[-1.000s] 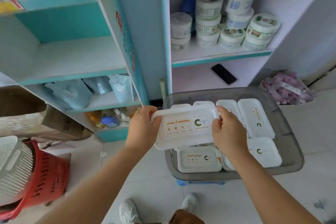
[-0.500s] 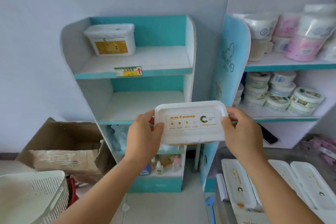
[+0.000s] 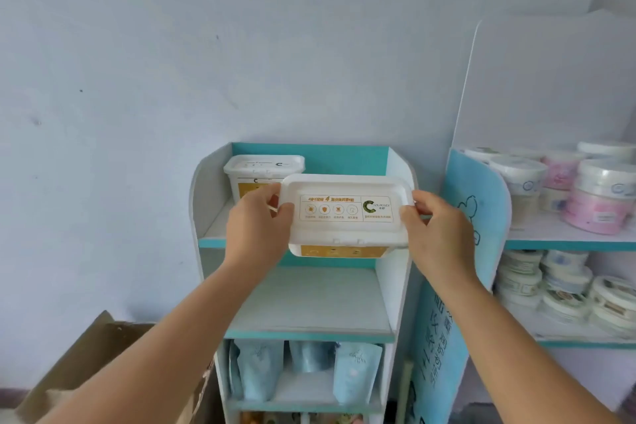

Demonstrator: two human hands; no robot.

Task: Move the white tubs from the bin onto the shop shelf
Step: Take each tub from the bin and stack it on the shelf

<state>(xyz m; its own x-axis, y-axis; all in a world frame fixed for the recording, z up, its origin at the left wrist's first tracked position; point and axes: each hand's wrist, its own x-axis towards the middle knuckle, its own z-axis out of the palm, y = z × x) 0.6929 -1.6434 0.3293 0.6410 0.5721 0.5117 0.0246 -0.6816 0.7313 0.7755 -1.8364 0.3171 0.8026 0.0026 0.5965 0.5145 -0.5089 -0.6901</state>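
The narrow teal shelf unit (image 3: 303, 299) filled the view now; the bin had dropped out of sight. The white tub (image 3: 346, 213) had risen to top-shelf height, beside the tub already placed (image 3: 263, 170). Left hand (image 3: 256, 229) and right hand (image 3: 438, 229) gripped its ends, placement looking close.

Soft, even daylight, faint shadows, mild overall softness, wide-angle bending of the shelf (image 3: 564, 244) at right edge.

A small shop: teal display shelves (image 3: 309, 334) stocked with packaged tubs (image 3: 599, 206) (pouches (image 3: 356, 372) below).
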